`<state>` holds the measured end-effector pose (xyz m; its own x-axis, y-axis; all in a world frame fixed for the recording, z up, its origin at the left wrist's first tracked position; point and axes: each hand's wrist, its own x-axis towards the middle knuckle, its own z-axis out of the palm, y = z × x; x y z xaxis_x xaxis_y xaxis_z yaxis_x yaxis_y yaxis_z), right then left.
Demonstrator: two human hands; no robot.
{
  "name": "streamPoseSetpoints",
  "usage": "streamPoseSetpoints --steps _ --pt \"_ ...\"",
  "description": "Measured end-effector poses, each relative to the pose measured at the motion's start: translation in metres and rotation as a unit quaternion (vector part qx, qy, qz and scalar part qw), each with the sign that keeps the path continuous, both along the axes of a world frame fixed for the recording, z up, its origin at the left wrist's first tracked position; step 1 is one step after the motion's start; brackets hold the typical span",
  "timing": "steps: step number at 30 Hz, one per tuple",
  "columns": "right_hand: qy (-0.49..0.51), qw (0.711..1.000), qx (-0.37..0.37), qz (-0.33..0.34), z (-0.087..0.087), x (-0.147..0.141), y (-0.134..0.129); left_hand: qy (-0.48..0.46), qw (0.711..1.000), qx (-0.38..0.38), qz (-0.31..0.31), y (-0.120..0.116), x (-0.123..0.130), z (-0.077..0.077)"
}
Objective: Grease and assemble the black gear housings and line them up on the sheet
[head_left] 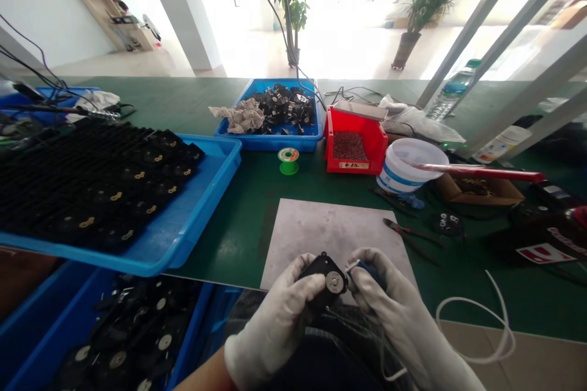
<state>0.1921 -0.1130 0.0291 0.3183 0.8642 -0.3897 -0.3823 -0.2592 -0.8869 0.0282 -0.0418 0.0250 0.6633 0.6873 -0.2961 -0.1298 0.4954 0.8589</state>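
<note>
My left hand [284,305], in a white glove, grips a flat black part [316,269] with a round silver metal disc [335,282] on its face. Close beside it on the right, my gloved right hand [385,293] is closed around a small dark blue tool [372,274]. Its pale tip points at the edge of the part; whether they touch I cannot tell. A thin white tube [393,374] hangs below my right hand. Both hands are at the front edge of a whitish work sheet [334,220]. Red-handled cutters [413,235] lie on its right edge.
A large blue tray [202,195] at left carries rows of black parts. Below it, a blue bin [190,330] contains similar parts with discs. Behind the sheet stand a solder spool [288,162], a red bin [355,159] of small pieces, and a white bucket [408,165]. A white hose [504,324] curls at right.
</note>
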Motion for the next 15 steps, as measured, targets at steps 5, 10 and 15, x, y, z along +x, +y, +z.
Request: streamPoseSetpoints --steps 5,10,15 --pt "-0.095 0.995 0.011 0.034 -0.012 0.016 0.000 -0.040 0.994 -0.101 -0.012 0.001 -0.007 0.000" --pt "-0.198 0.978 0.011 0.070 -0.010 0.023 -0.007 -0.028 0.991 -0.133 0.016 -0.003 -0.006 -0.005" --pt "-0.232 0.971 0.009 0.066 0.006 0.004 -0.009 0.022 0.998 -0.050 0.015 -0.006 -0.006 -0.013"
